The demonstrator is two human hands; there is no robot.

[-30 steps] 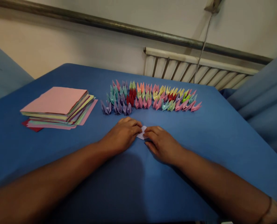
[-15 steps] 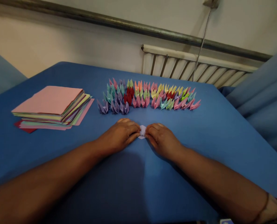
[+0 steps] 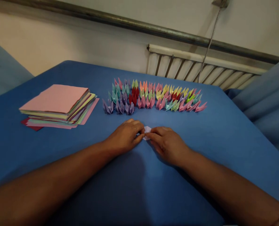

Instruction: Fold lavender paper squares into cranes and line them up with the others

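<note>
A small, pale folded paper piece (image 3: 147, 129) lies on the blue table (image 3: 224, 138), mostly covered by my fingers. My left hand (image 3: 125, 136) presses on its left side with curled fingers. My right hand (image 3: 167, 142) pinches its right side, fingertips pressed together on the paper. Just beyond the hands stand rows of small folded paper figures (image 3: 153, 95) in purple, teal, red, pink, yellow and green. A stack of coloured paper sheets (image 3: 58, 105), pink on top, lies to the left.
A radiator (image 3: 200, 67) and a metal pipe (image 3: 130, 23) run along the wall behind the table. Blue fabric (image 3: 266, 94) hangs at the right edge, and more blue surface (image 3: 2, 72) shows at the far left.
Both hands stay on the small paper piece; the fingers shifted slightly over it, and the view moved a little to the side.
</note>
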